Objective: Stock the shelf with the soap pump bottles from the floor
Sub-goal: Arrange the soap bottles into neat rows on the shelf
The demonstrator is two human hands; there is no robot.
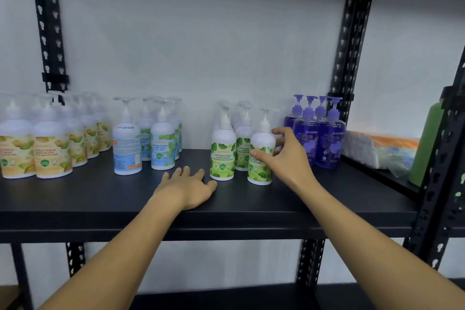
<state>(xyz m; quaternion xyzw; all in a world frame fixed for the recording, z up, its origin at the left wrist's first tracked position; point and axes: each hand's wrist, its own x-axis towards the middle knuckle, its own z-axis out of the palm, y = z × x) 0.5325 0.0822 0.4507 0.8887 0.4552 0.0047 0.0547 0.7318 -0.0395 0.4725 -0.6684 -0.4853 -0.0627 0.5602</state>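
- The right hand [284, 156] has its grip around the front green-label soap bottle [260, 158]: thumb across the label on the near side, fingers curled round the far side at shoulder height. The bottle stands upright on the shelf [251, 206], base down, at the front right of its group.
- The left hand [190, 187] holds nothing; it rests palm down on the shelf with fingers straight, its thumb just beside the base of the neighbouring green-label bottle [223, 156].
- Behind these two stand more green-label bottles, close together.
- Handling, as a judgement: the bottle looks like rigid plastic, full and therefore fairly heavy for one hand, with a smooth glossy label that could slip. A hold around the body, as here, seems safest; the thin pump head [265, 118] is a poor place to lift from and could tip the bottle.
- To the right, just beside the hand, stands a cluster of purple bottles [317, 138]. To the left are blue-label bottles [151, 141], and further left yellow-label bottles [50, 148].
- Beyond the upright post at far right lie wrapped packages [377, 148].
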